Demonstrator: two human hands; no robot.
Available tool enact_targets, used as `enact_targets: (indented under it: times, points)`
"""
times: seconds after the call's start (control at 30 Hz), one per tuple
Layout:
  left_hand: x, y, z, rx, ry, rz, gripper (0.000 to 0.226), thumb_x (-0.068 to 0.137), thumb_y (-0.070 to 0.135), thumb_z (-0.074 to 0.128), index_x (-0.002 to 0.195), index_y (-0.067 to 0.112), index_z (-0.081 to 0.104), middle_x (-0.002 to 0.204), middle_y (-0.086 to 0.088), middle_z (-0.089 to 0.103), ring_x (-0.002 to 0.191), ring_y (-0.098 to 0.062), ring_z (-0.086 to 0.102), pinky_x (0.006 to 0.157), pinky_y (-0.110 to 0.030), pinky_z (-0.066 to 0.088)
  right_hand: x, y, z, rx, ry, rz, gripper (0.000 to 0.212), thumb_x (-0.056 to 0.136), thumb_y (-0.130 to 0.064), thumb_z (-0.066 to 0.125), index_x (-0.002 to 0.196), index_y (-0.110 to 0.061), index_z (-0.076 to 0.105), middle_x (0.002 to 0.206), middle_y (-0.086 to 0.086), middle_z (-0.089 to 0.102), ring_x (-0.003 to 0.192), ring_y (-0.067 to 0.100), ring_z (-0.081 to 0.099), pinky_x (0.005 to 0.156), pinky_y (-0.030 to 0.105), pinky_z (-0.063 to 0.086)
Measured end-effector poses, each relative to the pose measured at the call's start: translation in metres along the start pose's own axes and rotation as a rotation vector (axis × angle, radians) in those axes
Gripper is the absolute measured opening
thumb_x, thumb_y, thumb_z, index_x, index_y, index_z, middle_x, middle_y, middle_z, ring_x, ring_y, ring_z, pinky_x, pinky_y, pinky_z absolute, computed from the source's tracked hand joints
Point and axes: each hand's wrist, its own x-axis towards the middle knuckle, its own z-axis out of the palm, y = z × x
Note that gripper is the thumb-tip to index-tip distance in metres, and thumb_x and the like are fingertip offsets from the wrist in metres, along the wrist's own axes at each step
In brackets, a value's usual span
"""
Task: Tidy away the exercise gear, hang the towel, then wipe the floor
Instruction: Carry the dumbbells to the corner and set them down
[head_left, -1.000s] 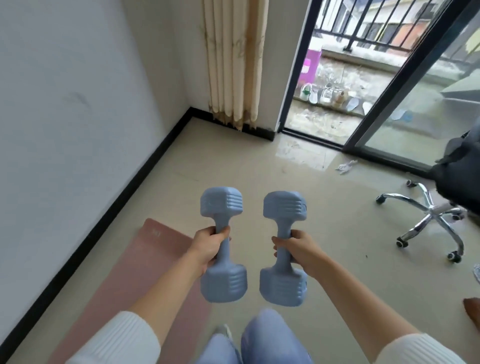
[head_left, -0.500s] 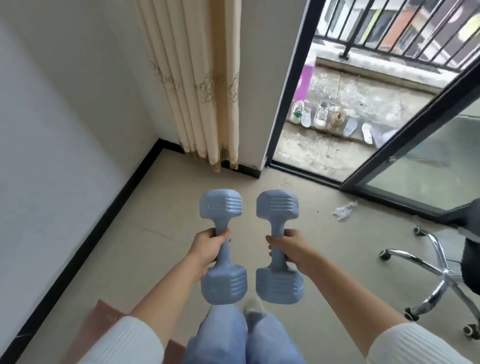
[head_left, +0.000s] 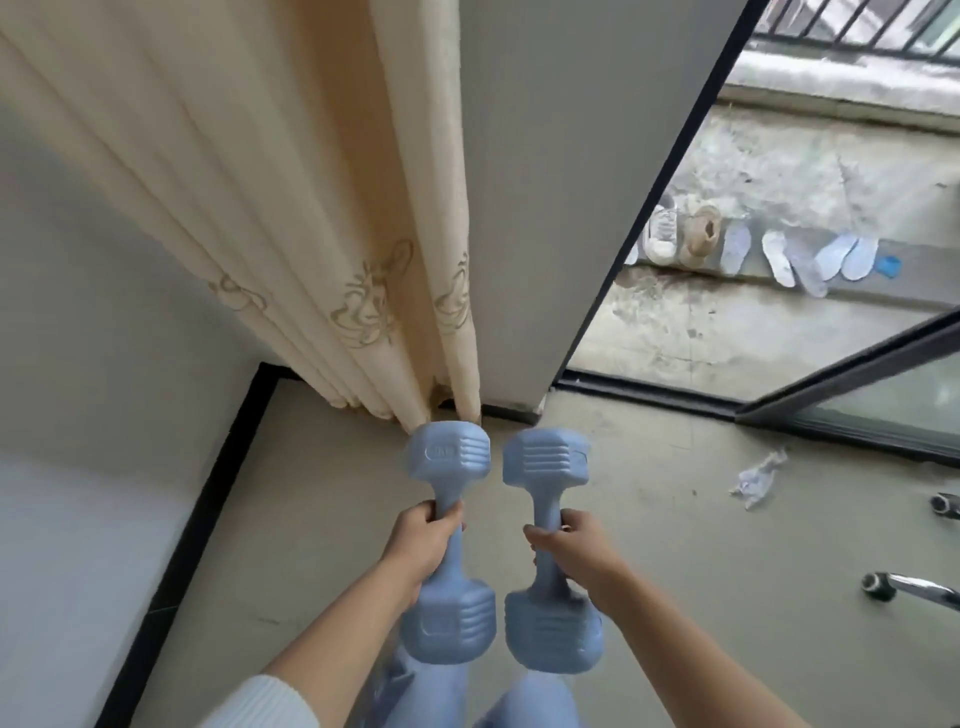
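Observation:
Two light blue dumbbells hang side by side over the beige floor, near the room's corner. My left hand (head_left: 422, 545) grips the handle of the left dumbbell (head_left: 450, 540). The right dumbbell (head_left: 550, 553) is held the same way by my right hand (head_left: 574, 551). Both dumbbells point away from me, their far heads close to the curtain hem. No towel or mat shows in the head view.
A cream curtain (head_left: 291, 208) hangs in the corner against a white wall (head_left: 78, 364) with black skirting. An open sliding door (head_left: 857, 379) leads to a balcony with several shoes (head_left: 701, 234). A crumpled wrapper (head_left: 756, 475) and a chair's chrome legs (head_left: 914, 597) are at right.
I have walked toward the corner with both dumbbells. The curtain and balcony door have come much closer, and the pink mat has dropped out of view behind me.

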Motion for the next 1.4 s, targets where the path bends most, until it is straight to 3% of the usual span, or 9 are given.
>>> enact_targets:
  times: [0.2,0.3,0.4,0.5,0.73,0.9,1.07,1.23,1.4]
  points:
    - [0.158,-0.014,0.004,0.095,-0.023,-0.039,0.022,0.091,0.037,0.058,0.090,0.016,0.065,0.095,-0.010,0.069,0.088,-0.025,0.064,0.088,-0.043,0.052,0.146,0.013,0.036,0.061,-0.010,0.072,0.024,0.085,-0.022,0.067,0.095,-0.001,0.061,0.083,0.011,0.061,0.074,0.022,0.056,0.068,0.030,0.045]
    - [0.233,-0.042,0.006,0.131,-0.015,-0.056,0.025,0.090,0.039,0.058,0.092,0.015,0.065,0.094,-0.008,0.069,0.090,-0.025,0.065,0.087,-0.042,0.052,0.218,0.037,0.052,0.084,0.001,0.108,0.023,0.086,-0.026,0.066,0.093,-0.004,0.062,0.084,0.010,0.062,0.074,0.022,0.057,0.059,0.025,0.042]
    - [0.305,-0.076,0.011,0.150,-0.009,-0.060,0.026,0.089,0.039,0.059,0.090,0.014,0.065,0.093,-0.008,0.070,0.084,-0.024,0.065,0.086,-0.041,0.052,0.285,0.065,0.070,0.108,0.011,0.126,0.019,0.088,-0.025,0.064,0.085,-0.007,0.058,0.082,0.010,0.060,0.073,0.021,0.056,0.053,0.023,0.036]
    - [0.368,-0.107,0.018,0.168,-0.019,-0.057,0.027,0.089,0.039,0.059,0.086,0.013,0.065,0.086,-0.007,0.068,0.076,-0.022,0.061,0.075,-0.036,0.049,0.347,0.094,0.085,0.117,0.018,0.133,0.019,0.087,-0.026,0.063,0.082,-0.008,0.057,0.082,0.009,0.060,0.073,0.020,0.056,0.053,0.023,0.036]
    - [0.478,-0.138,0.039,0.189,-0.021,-0.022,0.026,0.091,0.038,0.057,0.086,0.013,0.063,0.082,-0.006,0.065,0.074,-0.020,0.060,0.071,-0.030,0.047,0.461,0.128,0.106,0.156,0.012,0.097,0.017,0.089,-0.024,0.061,0.086,-0.008,0.058,0.083,0.008,0.059,0.076,0.021,0.058,0.053,0.022,0.037]
    - [0.527,-0.133,0.048,0.221,0.004,0.022,0.027,0.092,0.037,0.056,0.089,0.011,0.065,0.085,-0.007,0.068,0.079,-0.022,0.064,0.077,-0.035,0.052,0.512,0.129,0.113,0.160,0.015,0.019,0.012,0.090,-0.019,0.060,0.087,-0.009,0.054,0.074,0.005,0.055,0.061,0.014,0.053,0.038,0.013,0.034]
    - [0.551,-0.135,0.047,0.210,-0.004,0.012,0.024,0.093,0.033,0.056,0.088,0.011,0.064,0.084,-0.009,0.068,0.077,-0.021,0.063,0.077,-0.034,0.051,0.541,0.132,0.122,0.206,0.020,-0.002,0.015,0.085,-0.019,0.065,0.085,-0.008,0.056,0.074,0.007,0.055,0.069,0.021,0.055,0.067,0.035,0.049]
    - [0.559,-0.142,0.045,0.236,0.012,0.000,0.024,0.092,0.038,0.057,0.094,0.015,0.066,0.096,-0.008,0.069,0.093,-0.023,0.064,0.091,-0.042,0.050,0.547,0.136,0.122,0.194,-0.012,-0.006,0.015,0.089,-0.019,0.063,0.100,-0.010,0.058,0.092,0.009,0.063,0.083,0.020,0.061,0.078,0.032,0.051]
    - [0.565,-0.141,0.046,0.244,0.043,0.012,0.015,0.092,0.036,0.057,0.090,0.023,0.064,0.101,-0.007,0.068,0.100,-0.024,0.063,0.096,-0.044,0.049,0.550,0.137,0.119,0.125,-0.048,-0.035,0.017,0.091,-0.022,0.062,0.103,-0.012,0.055,0.099,0.010,0.064,0.095,0.025,0.064,0.084,0.036,0.052]
